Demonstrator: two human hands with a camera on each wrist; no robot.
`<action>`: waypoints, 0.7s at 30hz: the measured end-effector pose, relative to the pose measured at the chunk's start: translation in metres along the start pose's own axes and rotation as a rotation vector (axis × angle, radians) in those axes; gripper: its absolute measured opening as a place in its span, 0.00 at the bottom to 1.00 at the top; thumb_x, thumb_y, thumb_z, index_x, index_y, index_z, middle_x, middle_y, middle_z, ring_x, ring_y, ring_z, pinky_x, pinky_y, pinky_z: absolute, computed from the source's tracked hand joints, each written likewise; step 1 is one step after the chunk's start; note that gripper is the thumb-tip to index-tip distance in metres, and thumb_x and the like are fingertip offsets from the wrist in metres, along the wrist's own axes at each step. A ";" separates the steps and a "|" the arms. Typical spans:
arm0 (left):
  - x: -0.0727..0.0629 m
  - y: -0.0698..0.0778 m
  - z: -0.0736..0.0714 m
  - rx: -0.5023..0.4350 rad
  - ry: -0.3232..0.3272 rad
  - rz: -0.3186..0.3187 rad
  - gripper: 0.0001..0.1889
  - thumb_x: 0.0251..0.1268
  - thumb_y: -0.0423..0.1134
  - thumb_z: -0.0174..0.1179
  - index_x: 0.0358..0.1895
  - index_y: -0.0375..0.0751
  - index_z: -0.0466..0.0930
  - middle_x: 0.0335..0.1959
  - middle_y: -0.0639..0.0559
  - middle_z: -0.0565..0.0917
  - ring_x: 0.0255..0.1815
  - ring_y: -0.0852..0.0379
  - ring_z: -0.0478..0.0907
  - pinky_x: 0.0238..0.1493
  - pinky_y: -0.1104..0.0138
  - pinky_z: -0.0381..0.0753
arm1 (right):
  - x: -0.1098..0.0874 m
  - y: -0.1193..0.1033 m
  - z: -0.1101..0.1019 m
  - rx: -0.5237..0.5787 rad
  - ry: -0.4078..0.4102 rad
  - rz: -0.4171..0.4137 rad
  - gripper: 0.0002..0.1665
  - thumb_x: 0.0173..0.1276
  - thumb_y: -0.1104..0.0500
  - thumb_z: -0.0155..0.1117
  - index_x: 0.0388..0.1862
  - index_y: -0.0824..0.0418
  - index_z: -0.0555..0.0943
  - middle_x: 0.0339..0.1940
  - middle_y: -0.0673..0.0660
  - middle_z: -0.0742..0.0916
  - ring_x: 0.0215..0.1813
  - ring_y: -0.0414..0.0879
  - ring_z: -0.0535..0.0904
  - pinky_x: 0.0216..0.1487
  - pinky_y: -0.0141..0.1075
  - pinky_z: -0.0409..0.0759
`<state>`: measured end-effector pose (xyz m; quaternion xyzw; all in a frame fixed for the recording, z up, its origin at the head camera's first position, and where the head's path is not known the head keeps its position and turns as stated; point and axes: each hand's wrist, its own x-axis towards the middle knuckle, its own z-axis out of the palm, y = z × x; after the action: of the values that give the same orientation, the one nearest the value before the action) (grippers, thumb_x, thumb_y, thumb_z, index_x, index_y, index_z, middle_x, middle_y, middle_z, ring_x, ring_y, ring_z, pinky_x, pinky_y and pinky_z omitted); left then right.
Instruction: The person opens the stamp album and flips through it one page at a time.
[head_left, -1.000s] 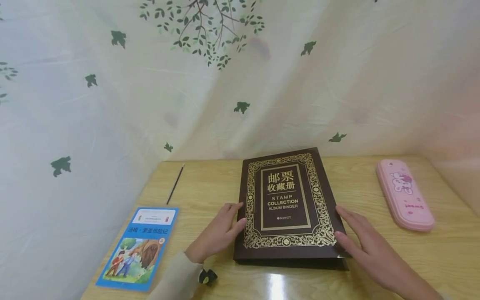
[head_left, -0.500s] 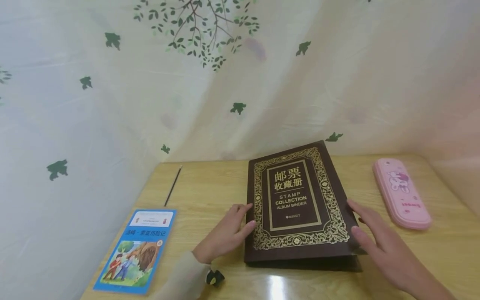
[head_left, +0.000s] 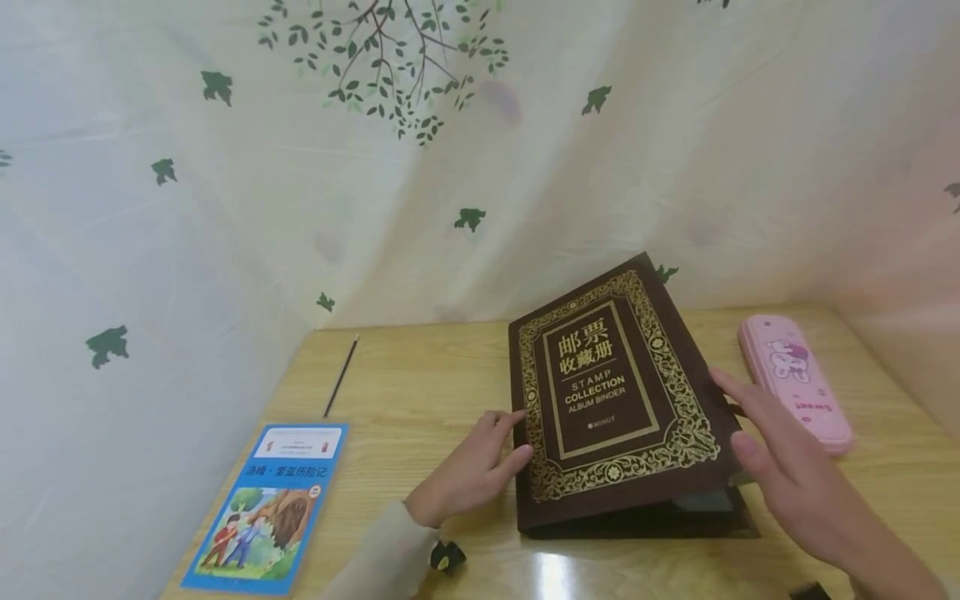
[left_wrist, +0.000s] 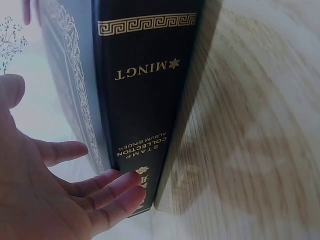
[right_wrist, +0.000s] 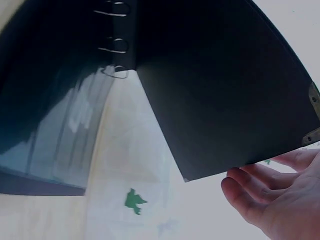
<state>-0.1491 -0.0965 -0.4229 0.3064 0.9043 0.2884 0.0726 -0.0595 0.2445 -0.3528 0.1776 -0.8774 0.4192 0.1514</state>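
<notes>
A dark brown stamp album binder with gold ornament lies on the table, its front cover raised along the right side. Fingers of my left hand reach its left edge; in the left wrist view they extend against the lettered spine. At the raised cover's free edge is my right hand, index finger and thumb fairly straight. From the right wrist view, its fingertips touch that edge, and the cover's black inside shows. Metal rings and clear sleeve pages are visible inside the binder.
A blue picture-covered book lies at the left of the wooden table, with a dark pencil beyond it. On the right is a pink pencil case, partly overlapped by the right hand. A leaf-patterned curtain hangs behind.
My right hand has risen with the cover's right edge, tilting it up and widening the gap beneath. The left hand stays at the spine. The view has shifted slightly.
</notes>
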 end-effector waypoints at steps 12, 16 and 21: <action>0.006 0.005 -0.003 0.002 -0.006 -0.031 0.31 0.75 0.58 0.34 0.72 0.43 0.56 0.60 0.43 0.69 0.56 0.53 0.69 0.57 0.57 0.69 | 0.020 -0.020 -0.004 0.105 0.016 -0.144 0.29 0.78 0.50 0.36 0.75 0.56 0.57 0.74 0.57 0.62 0.74 0.49 0.50 0.68 0.42 0.42; 0.012 0.009 -0.017 0.015 0.056 -0.030 0.31 0.76 0.57 0.32 0.71 0.39 0.59 0.60 0.43 0.70 0.60 0.51 0.66 0.59 0.57 0.67 | 0.025 -0.027 0.000 0.140 0.016 -0.181 0.31 0.78 0.47 0.33 0.75 0.57 0.57 0.74 0.58 0.61 0.74 0.51 0.51 0.69 0.47 0.42; 0.018 0.028 -0.045 0.006 0.137 0.053 0.31 0.76 0.58 0.30 0.70 0.40 0.59 0.61 0.45 0.68 0.61 0.52 0.64 0.60 0.57 0.66 | 0.032 -0.031 0.007 0.183 0.037 -0.241 0.33 0.79 0.44 0.30 0.74 0.61 0.58 0.73 0.61 0.63 0.73 0.51 0.53 0.69 0.35 0.45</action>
<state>-0.1633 -0.0891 -0.3693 0.3098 0.8996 0.3079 0.0018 -0.0748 0.2148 -0.3228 0.2869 -0.8050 0.4794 0.1996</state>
